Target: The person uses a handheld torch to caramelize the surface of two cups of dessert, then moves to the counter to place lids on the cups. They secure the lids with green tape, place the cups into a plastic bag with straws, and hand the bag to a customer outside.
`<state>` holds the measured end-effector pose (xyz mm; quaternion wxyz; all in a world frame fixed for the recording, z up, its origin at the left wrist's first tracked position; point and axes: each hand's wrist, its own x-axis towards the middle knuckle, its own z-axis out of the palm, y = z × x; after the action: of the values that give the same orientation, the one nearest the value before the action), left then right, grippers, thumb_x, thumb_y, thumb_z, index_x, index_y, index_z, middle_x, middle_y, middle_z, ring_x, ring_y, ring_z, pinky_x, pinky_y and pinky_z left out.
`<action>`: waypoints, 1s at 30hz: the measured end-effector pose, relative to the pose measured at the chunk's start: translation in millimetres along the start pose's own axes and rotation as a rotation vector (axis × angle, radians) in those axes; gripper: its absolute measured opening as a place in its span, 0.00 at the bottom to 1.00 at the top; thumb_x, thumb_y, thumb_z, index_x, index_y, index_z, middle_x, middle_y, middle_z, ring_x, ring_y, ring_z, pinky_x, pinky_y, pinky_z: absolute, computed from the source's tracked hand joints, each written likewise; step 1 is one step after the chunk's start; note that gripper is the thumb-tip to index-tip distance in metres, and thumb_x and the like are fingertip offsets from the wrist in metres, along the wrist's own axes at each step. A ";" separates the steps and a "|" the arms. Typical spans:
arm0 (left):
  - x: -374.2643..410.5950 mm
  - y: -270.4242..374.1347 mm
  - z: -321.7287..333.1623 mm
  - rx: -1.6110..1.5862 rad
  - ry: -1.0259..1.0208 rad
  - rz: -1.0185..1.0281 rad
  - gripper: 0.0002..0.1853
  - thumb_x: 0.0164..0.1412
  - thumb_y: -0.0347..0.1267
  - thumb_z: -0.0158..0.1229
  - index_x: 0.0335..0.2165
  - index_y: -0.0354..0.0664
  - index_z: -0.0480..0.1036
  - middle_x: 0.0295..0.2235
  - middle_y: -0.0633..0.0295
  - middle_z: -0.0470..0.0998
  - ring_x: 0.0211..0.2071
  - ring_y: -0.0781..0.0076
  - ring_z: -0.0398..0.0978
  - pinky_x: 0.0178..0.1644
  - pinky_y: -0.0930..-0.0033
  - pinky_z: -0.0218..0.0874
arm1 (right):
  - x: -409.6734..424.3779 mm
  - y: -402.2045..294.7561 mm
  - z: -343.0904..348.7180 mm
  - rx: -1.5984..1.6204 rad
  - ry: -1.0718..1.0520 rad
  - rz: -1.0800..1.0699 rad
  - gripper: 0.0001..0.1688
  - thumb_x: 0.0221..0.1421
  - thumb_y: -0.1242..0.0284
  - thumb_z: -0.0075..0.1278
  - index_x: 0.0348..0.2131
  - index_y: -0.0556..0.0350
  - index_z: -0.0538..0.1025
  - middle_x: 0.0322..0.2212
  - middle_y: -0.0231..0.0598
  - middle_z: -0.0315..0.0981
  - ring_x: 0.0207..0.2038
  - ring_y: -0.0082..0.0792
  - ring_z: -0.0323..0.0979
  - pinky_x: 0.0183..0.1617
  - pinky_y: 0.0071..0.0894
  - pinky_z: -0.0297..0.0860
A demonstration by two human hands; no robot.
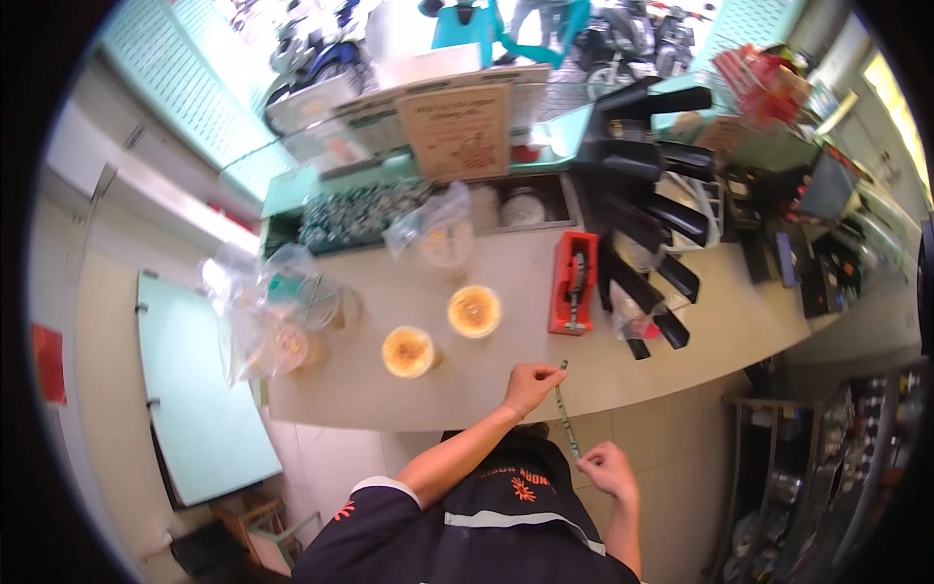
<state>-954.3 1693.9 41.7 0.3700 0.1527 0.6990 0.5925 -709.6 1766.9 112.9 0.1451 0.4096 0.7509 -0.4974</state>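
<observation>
A narrow strip of green printed tape (pixel 565 416) hangs stretched between my two hands at the counter's front edge. My left hand (pixel 535 388) pinches its upper end, just over the counter. Lower down, close to my body, my right hand (pixel 609 471) pinches the other end. Beyond my left hand stands a red tape dispenser (pixel 559 292) with a patterned roll inside. To the left are two cups of drink, one nearer (pixel 408 352) and one farther (pixel 474 312), each with an orange-brown speckled top. My hands touch neither cup.
Cups in clear plastic bags (pixel 288 343) stand at the counter's left, and another bagged cup (pixel 446 242) farther back. A bin of green wrapped items (pixel 365 212) and a sign (pixel 458 135) line the back. Black holders (pixel 642 204) rise on the right.
</observation>
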 end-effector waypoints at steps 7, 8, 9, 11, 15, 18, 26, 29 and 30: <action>-101.9 83.5 -144.3 -0.954 0.687 0.265 0.04 0.61 0.29 0.60 0.29 0.43 0.76 0.18 0.75 0.62 0.14 0.87 0.52 0.15 0.80 0.43 | 59.9 -226.7 -84.4 -0.299 -0.385 -0.942 0.05 0.45 0.75 0.63 0.26 0.53 0.79 0.28 0.38 0.70 0.28 0.36 0.71 0.34 0.33 0.68; -104.4 84.9 -164.0 -0.995 0.767 0.263 0.04 0.61 0.29 0.60 0.29 0.42 0.76 0.17 0.76 0.60 0.14 0.87 0.51 0.15 0.79 0.42 | 81.5 -258.7 -75.1 -0.380 -0.499 -0.865 0.06 0.48 0.71 0.61 0.27 0.53 0.80 0.27 0.39 0.71 0.31 0.38 0.72 0.35 0.35 0.68; -104.0 87.9 -176.5 -1.035 0.844 0.261 0.04 0.61 0.30 0.60 0.30 0.42 0.76 0.17 0.76 0.59 0.14 0.87 0.50 0.14 0.79 0.41 | 103.6 -286.4 -63.5 -0.458 -0.609 -0.785 0.08 0.51 0.67 0.60 0.28 0.53 0.80 0.27 0.40 0.72 0.33 0.39 0.72 0.37 0.38 0.67; -94.2 76.8 -192.2 -1.095 0.936 0.226 0.05 0.61 0.32 0.60 0.31 0.42 0.76 0.17 0.76 0.59 0.14 0.87 0.50 0.14 0.79 0.40 | 137.1 -333.5 -37.5 -0.748 -0.692 -0.600 0.14 0.53 0.62 0.59 0.31 0.55 0.80 0.27 0.37 0.77 0.31 0.34 0.74 0.33 0.31 0.68; -65.0 42.4 -205.4 -1.162 0.978 0.148 0.08 0.62 0.35 0.60 0.36 0.43 0.74 0.19 0.76 0.59 0.15 0.87 0.50 0.15 0.79 0.40 | 169.3 -370.7 -15.1 -0.870 -0.743 -0.292 0.20 0.53 0.57 0.60 0.33 0.56 0.80 0.24 0.33 0.76 0.27 0.27 0.72 0.29 0.32 0.67; -50.9 26.9 -203.9 -1.216 0.978 0.082 0.08 0.62 0.35 0.60 0.35 0.43 0.74 0.19 0.76 0.59 0.14 0.87 0.50 0.15 0.78 0.40 | 172.4 -377.1 -8.1 -0.875 -0.682 -0.207 0.18 0.52 0.59 0.60 0.32 0.56 0.80 0.22 0.32 0.75 0.24 0.25 0.70 0.27 0.31 0.65; -26.3 -20.2 -180.7 -1.048 0.774 -0.188 0.12 0.61 0.29 0.59 0.43 0.41 0.69 0.26 0.72 0.67 0.21 0.84 0.62 0.22 0.79 0.53 | 172.2 -368.0 -2.7 -0.898 -0.565 -0.240 0.15 0.49 0.62 0.62 0.30 0.57 0.81 0.24 0.38 0.78 0.27 0.31 0.74 0.33 0.34 0.69; -37.3 -27.0 -181.4 -0.443 0.944 0.150 0.28 0.56 0.28 0.62 0.54 0.39 0.62 0.38 0.64 0.69 0.35 0.77 0.68 0.35 0.72 0.62 | 170.5 -366.1 -5.5 -0.902 -0.548 -0.229 0.16 0.49 0.63 0.62 0.31 0.57 0.81 0.26 0.39 0.79 0.30 0.33 0.75 0.35 0.35 0.70; -42.1 -25.5 -180.5 -0.191 0.997 0.334 0.33 0.54 0.28 0.63 0.57 0.39 0.60 0.43 0.61 0.69 0.40 0.74 0.70 0.41 0.69 0.64 | 168.6 -365.4 -5.9 -0.901 -0.544 -0.224 0.16 0.49 0.63 0.62 0.32 0.57 0.81 0.27 0.40 0.80 0.31 0.34 0.75 0.35 0.35 0.70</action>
<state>-1046.0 1530.9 36.2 -0.0943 -0.0725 0.6992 0.7050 -1090.9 1789.4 239.7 0.4419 0.0806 0.8643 -0.2264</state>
